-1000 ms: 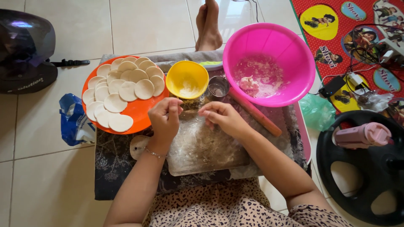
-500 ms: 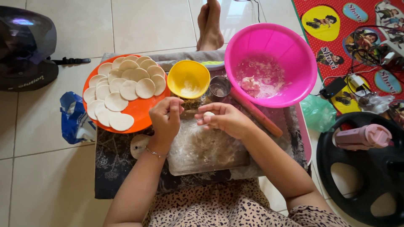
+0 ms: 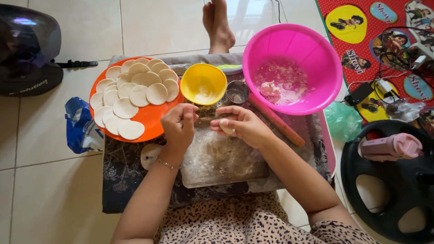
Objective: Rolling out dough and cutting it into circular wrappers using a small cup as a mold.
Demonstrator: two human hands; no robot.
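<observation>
The round pink plastic basin (image 3: pixel 312 54) overhangs the far right corner of the floured rectangular board (image 3: pixel 226 160). The round orange plate (image 3: pixel 156 118), stacked with flat dough discs, borders the board's far left corner. The small yellow bowl (image 3: pixel 203 83) sits between them. Over the board's far edge, the right hand (image 3: pixel 242 126) grasps a small pale dough ball (image 3: pixel 226 127); the left hand (image 3: pixel 180 129), just beside it, is loosely clenched, contents indeterminable.
</observation>
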